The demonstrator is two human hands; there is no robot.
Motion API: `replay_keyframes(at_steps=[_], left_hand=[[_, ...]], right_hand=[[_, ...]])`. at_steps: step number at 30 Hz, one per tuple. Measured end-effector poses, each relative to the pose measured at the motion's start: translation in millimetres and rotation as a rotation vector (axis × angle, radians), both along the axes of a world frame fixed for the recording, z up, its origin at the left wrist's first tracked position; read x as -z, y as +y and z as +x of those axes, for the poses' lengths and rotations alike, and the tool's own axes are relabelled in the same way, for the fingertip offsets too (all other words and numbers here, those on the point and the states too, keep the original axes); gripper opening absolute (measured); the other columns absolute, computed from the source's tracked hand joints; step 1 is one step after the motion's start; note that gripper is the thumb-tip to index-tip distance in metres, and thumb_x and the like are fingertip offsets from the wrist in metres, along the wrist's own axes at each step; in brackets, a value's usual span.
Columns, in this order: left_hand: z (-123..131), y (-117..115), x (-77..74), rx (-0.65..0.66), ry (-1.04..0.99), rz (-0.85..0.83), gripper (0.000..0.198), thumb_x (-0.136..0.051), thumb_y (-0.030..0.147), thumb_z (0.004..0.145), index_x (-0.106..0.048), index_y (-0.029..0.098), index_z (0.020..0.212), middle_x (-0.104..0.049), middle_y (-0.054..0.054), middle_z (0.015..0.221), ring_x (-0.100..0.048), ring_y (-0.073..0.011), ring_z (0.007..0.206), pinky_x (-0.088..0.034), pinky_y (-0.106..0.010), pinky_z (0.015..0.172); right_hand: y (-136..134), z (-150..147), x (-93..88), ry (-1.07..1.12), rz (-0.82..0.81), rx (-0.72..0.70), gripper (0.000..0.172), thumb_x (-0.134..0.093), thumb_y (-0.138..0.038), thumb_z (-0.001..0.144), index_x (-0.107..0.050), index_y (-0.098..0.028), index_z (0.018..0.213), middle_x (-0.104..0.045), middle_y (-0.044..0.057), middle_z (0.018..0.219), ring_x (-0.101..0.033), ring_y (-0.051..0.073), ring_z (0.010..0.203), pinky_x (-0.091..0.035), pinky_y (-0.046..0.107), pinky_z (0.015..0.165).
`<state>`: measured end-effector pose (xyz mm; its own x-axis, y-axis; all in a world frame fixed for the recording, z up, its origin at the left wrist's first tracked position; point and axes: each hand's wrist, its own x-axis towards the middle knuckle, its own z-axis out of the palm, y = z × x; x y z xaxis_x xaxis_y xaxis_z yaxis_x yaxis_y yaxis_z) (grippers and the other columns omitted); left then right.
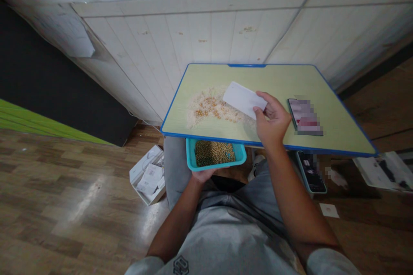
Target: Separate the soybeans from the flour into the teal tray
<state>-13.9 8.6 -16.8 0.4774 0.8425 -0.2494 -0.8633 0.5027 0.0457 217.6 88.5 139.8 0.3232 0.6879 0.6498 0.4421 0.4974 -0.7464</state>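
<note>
My left hand [204, 175] is closed under the near side of a turquoise plastic tray [217, 166], holding it just below the table's front edge; most of its fingers are hidden. Inside the tray lie many round tan beans [219, 152] that look like soybeans. Above the table, my right hand [273, 118] pinches a folded white paper [245, 99] between thumb and fingers. Left of the paper and partly under it, white grains like rice [193, 116] are spread on the tabletop, with orange-tan beans [209, 104] mixed among them.
The small table [258, 75] has a pale green top with a blue rim and stands against a white panelled wall. A phone [305, 116] lies on its right side. Below are another phone [311, 172] and an open white box [148, 176] with papers on the wooden floor.
</note>
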Motion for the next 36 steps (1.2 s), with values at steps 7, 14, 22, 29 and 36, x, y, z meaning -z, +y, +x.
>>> replay_keyframes(at_steps=[7, 14, 22, 29, 36], left_hand=[[-1.2, -0.4, 1.6, 0.008, -0.022, 0.057, 0.073, -0.023, 0.065, 0.106, -0.021, 0.033, 0.172, -0.023, -0.011, 0.18, -0.013, -0.047, 0.166, -0.01, -0.091, 0.119], [-0.7, 0.8, -3.9, 0.02, -0.02, 0.049, 0.075, -0.023, 0.067, 0.105, -0.019, 0.034, 0.173, -0.023, -0.009, 0.181, -0.013, -0.0478, 0.166, -0.011, -0.091, 0.119], [1.7, 1.2, -10.1, 0.031, 0.075, 0.096, 0.077, -0.016, 0.069, 0.105, -0.022, 0.032, 0.173, -0.015, -0.008, 0.183, -0.012, -0.0481, 0.166, 0.001, -0.086, 0.122], [1.2, 2.5, 1.4, 0.055, 0.113, 0.238, 0.079, -0.019, 0.074, 0.103, -0.03, 0.033, 0.17, -0.012, -0.007, 0.184, -0.007, -0.0492, 0.166, -0.004, -0.087, 0.121], [1.3, 3.1, 5.4, 0.059, 0.137, 0.272, 0.077, -0.021, 0.076, 0.103, -0.032, 0.035, 0.169, -0.013, -0.005, 0.184, -0.008, -0.0493, 0.166, -0.009, -0.085, 0.122]], right_hand=[[-0.9, -0.8, 9.6, -0.037, -0.083, -0.052, 0.043, -0.066, -0.02, 0.086, -0.079, -0.027, 0.126, -0.083, 0.004, 0.119, -0.079, 0.024, 0.098, -0.066, 0.042, 0.089], [-4.5, -5.2, 10.4, -0.098, -0.066, -0.083, 0.043, -0.065, -0.015, 0.087, -0.079, -0.029, 0.126, -0.083, 0.002, 0.117, -0.079, 0.021, 0.091, -0.063, 0.037, 0.082], [-6.2, -8.5, 10.6, -0.084, -0.074, -0.151, 0.042, -0.065, -0.014, 0.089, -0.079, -0.032, 0.124, -0.083, 0.001, 0.121, -0.08, 0.022, 0.101, -0.064, 0.039, 0.087], [-8.9, -10.2, 11.1, -0.063, -0.11, -0.205, 0.041, -0.066, -0.015, 0.089, -0.08, -0.031, 0.124, -0.083, 0.001, 0.122, -0.08, 0.022, 0.104, -0.065, 0.039, 0.089], [-14.5, -9.4, 8.9, -0.037, -0.136, -0.254, 0.039, -0.068, -0.015, 0.089, -0.081, -0.031, 0.122, -0.084, 0.001, 0.121, -0.08, 0.022, 0.1, -0.065, 0.039, 0.086]])
